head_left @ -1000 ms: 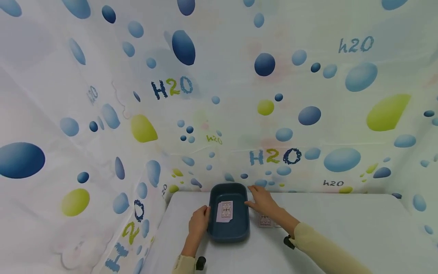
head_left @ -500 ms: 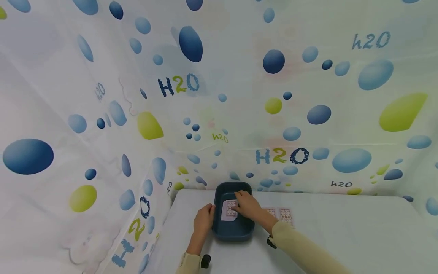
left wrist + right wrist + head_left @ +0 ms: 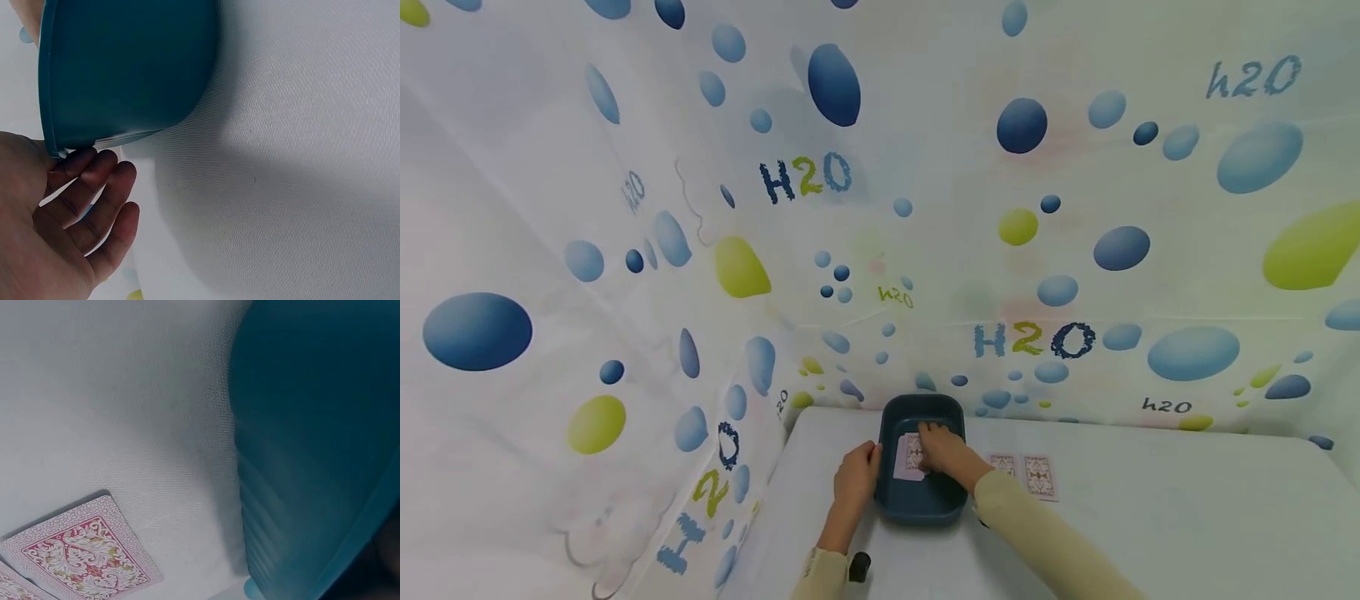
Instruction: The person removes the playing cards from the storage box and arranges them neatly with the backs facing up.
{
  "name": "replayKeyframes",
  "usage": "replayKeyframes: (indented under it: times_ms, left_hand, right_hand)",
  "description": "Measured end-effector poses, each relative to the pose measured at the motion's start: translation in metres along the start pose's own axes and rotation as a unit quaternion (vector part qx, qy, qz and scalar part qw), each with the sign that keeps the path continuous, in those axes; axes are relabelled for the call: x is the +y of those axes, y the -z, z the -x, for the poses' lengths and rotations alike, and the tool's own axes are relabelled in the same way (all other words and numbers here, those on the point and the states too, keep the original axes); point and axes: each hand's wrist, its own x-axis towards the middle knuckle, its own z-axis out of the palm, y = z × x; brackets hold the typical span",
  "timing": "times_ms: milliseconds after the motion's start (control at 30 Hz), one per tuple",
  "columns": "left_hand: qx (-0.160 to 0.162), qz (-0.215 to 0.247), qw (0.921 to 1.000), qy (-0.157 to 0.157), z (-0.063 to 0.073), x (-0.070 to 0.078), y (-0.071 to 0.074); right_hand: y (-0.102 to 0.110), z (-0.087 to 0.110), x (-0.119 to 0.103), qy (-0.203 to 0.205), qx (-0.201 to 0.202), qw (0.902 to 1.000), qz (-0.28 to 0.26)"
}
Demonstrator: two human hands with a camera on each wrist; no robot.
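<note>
A dark teal plastic bin [image 3: 921,508] stands on the white table, its rim at my left hand [image 3: 854,475]. In the left wrist view, the left hand [image 3: 69,219] holds the rim, fingertips under its edge against the outer wall. My right hand [image 3: 951,452] reaches inside the bin, bent fingers and thumb at the right edge of a small pile of playing cards [image 3: 910,457]. Its fingers partly cover the top card, and I cannot tell whether they grip it. The right wrist view shows the bin's outer wall [image 3: 312,425]; the right hand is mostly hidden there.
To the right of the bin, two playing cards lie back up on the table: a right one [image 3: 1040,477] and a left one [image 3: 1003,463], partly behind the right forearm. A white sheet [image 3: 925,167] printed with blue and green drops hangs behind the table.
My right hand has moved from over the bin's right rim, left and down into the bin to the cards. The left hand stays at the rim. The head view has shifted slightly.
</note>
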Motion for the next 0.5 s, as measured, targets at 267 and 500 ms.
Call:
replayKeyframes:
  times_ms: [267, 500]
  left_hand:
    - [-0.002, 0.003, 1.0, -0.003, -0.0001, 0.0021, 0.0003]
    - [0.001, -0.001, 1.0, 0.004, 0.001, -0.0007, -0.0002]
  right_hand:
    - [0.0002, 0.0029, 0.0019, 0.002, 0.039, 0.9992, -0.011]
    - [-0.0008, 0.0021, 0.0021, 0.008, 0.062, 0.9887, -0.136]
